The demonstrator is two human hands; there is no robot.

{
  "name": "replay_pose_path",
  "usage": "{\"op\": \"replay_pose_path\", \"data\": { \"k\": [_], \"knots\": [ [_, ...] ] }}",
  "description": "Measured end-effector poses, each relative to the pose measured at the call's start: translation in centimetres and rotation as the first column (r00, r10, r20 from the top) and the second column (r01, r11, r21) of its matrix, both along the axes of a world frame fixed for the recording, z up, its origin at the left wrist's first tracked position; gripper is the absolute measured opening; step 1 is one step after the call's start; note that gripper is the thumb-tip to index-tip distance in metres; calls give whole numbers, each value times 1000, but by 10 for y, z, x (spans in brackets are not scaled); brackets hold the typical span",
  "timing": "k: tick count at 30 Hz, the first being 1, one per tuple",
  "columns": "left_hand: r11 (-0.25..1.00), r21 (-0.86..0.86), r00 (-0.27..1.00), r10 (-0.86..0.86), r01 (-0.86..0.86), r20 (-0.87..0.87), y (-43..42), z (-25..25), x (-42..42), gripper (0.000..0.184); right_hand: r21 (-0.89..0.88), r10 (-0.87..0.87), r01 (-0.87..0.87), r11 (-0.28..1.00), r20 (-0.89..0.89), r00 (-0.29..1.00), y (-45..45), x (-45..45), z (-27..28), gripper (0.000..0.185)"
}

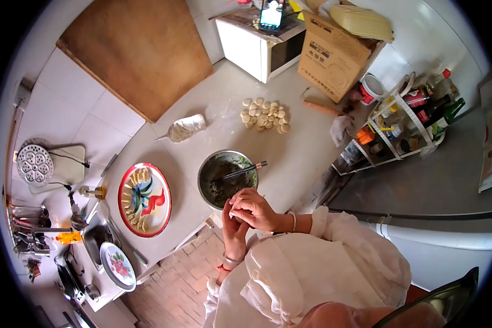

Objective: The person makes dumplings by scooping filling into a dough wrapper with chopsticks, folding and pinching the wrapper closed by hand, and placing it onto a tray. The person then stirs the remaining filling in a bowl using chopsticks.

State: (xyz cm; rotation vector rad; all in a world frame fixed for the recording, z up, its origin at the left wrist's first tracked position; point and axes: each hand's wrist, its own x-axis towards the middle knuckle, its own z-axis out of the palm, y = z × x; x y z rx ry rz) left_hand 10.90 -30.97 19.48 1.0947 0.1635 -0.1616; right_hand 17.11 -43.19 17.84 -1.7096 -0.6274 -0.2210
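My left hand [234, 232] and my right hand [256, 210] meet just in front of the metal bowl [201, 188], fingertips pinched together. Between them is a small dumpling, of which only a pale bit of dough shows; the fingers hide the rest. Dark green filling [220, 191] lies in the bowl, with chopsticks [246, 170] leaning across it to the right rim. To the left, a red-rimmed oval tray [167, 216] carries a curved row of folded dumplings [128, 205]. Beyond the bowl sits a cluster of small dough pieces [265, 115].
A scoop of flour [186, 129] lies near the large wooden board [136, 54] against the wall. At the back stand a white oven [243, 49] with a phone [271, 15] on top, and a cardboard box [331, 60]. A bottle rack [399, 128] is at right, a floral plate [131, 284] lower left.
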Motion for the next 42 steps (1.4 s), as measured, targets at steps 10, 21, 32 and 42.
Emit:
{"op": "replay_pose_path", "data": {
  "k": [10,21,32,42],
  "knots": [
    [995,-99,997,20,-28,-78,100,-22,9,72,-190,64,-74,979,-56,996,89,18,7,13],
    [969,-219,992,98,-113,-79,243,-49,21,48,-281,-12,-34,959,-160,987,241,21,5,14],
    [977,-136,986,157,-164,-61,325,-76,72,50,-156,-68,-19,988,-532,844,323,66,-38,15],
    [911,270,950,295,-311,97,357,-160,133,58,-212,-186,111,971,-375,908,368,150,-115,17]
  ]
}}
